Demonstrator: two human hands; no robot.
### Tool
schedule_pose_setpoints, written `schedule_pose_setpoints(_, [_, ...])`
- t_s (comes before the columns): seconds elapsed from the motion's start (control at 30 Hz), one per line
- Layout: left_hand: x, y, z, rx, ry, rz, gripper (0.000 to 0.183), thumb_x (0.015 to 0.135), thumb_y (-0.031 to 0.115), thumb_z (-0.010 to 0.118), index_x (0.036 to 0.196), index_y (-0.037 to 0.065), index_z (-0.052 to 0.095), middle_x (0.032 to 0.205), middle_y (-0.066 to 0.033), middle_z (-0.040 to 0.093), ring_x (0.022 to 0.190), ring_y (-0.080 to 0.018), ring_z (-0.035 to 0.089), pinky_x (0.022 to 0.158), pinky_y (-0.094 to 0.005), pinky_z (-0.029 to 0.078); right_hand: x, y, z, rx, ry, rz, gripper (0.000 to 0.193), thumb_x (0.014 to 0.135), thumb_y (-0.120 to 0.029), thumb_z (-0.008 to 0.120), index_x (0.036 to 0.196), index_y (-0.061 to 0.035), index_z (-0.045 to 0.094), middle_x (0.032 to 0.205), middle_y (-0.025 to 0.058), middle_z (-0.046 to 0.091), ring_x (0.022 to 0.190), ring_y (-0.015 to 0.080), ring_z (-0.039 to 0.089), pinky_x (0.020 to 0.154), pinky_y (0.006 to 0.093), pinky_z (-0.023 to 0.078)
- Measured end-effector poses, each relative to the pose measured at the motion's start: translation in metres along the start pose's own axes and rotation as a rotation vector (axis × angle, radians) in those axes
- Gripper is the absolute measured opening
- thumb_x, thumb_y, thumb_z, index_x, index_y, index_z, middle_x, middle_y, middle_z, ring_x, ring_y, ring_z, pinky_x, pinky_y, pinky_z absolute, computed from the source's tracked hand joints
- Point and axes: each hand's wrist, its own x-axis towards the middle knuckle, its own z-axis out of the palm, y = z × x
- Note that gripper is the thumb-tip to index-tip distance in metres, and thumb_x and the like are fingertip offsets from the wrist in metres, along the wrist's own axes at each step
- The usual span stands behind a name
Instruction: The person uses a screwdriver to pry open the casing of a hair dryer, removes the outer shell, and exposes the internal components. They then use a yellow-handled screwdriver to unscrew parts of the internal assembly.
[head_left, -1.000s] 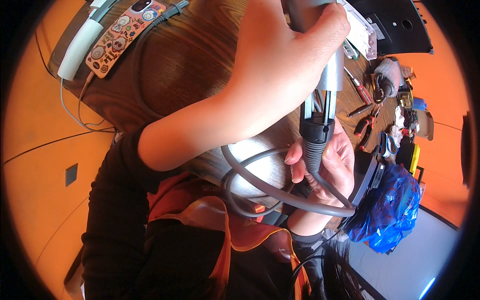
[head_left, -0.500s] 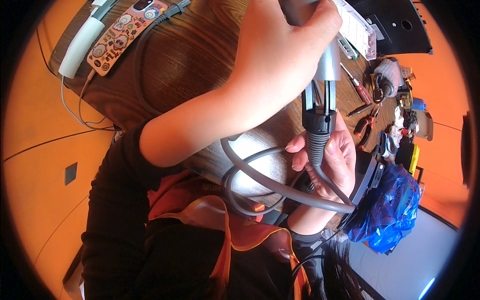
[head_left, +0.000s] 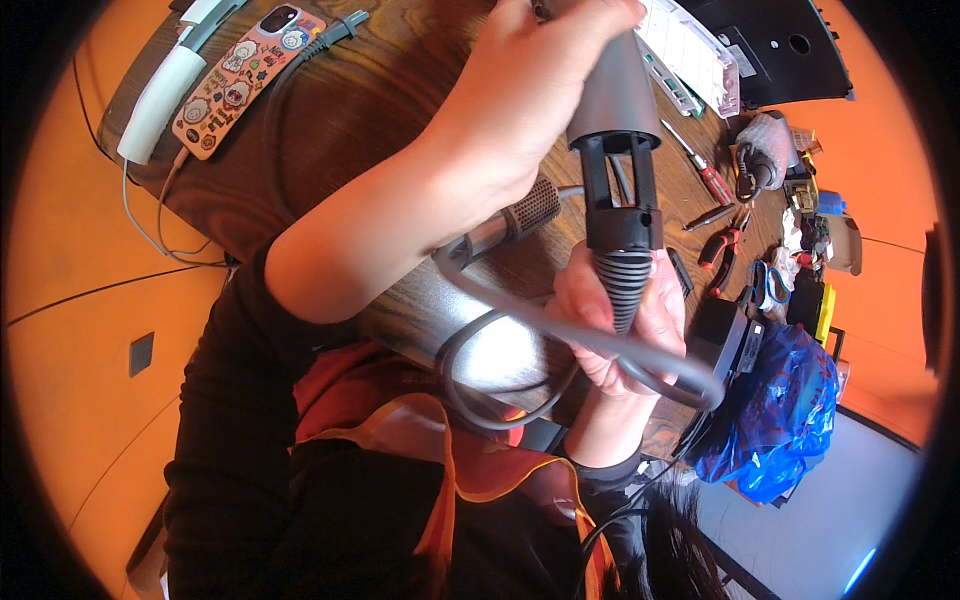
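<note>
Handle (head_left: 615, 110), inside left grip (head_left: 535, 85), right grip (head_left: 662, 312)

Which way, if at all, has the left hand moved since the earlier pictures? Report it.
Yes: the left hand has moved left and slightly up in the view, farther from the red-handled screwdriver.

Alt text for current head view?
A person's left hand holds a gray tube from which a black frame protrudes; the right hand grips the ribbed cord sleeve below. A gray cable loops nearby; a phone, screwdriver and pliers lie on the dark wooden table.
</note>
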Motion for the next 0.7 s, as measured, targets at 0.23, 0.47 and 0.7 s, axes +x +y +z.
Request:
schedule_pose_setpoints(0.23, [0.000, -0.003, 0.001, -0.094, -0.161, 0.146, 0.049, 0.084, 0.024, 0.055, 0.121, 0.005, 0.028, 0.101, -0.0106, 0.050, 0.088, -0.0184, 0.054, 0.071, -0.0308, 0.046, 0.000, -0.001, -0.004, 0.379, -0.236, 0.088, 0.038, 0.088, -0.009, 0.046, 0.121, 0.0067, 0.034, 0.070, 0.0112, 0.052, 0.045, 0.0079, 0.046, 0.044, 0.0203, 0.035])
schedule_pose_setpoints(0.47, [-0.002, -0.010, 0.007, 0.008, 0.024, 0.167, 0.064, 0.083, 0.022, 0.061, 0.127, 0.004, 0.017, 0.106, -0.0132, 0.048, 0.092, -0.0160, 0.050, 0.074, -0.0287, 0.046, -0.001, -0.003, -0.003, 0.404, -0.163, 0.089, 0.033, 0.092, -0.018, 0.042, 0.115, 0.0055, 0.039, 0.065, 0.0135, 0.051, 0.039, 0.0074, 0.040, 0.036, 0.0180, 0.031])
schedule_pose_setpoints(0.7, [0.011, -0.022, 0.008, 0.105, 0.078, 0.286, 0.057, 0.083, 0.027, 0.061, 0.123, 0.003, 0.026, 0.100, -0.0115, 0.049, 0.090, -0.0153, 0.052, 0.069, -0.0276, 0.048, 0.001, -0.002, 0.001, 0.318, -0.134, 0.070, 0.034, 0.091, -0.017, 0.043, 0.116, 0.0045, 0.037, 0.067, 0.0134, 0.051, 0.040, 0.0078, 0.042, 0.039, 0.0191, 0.033])
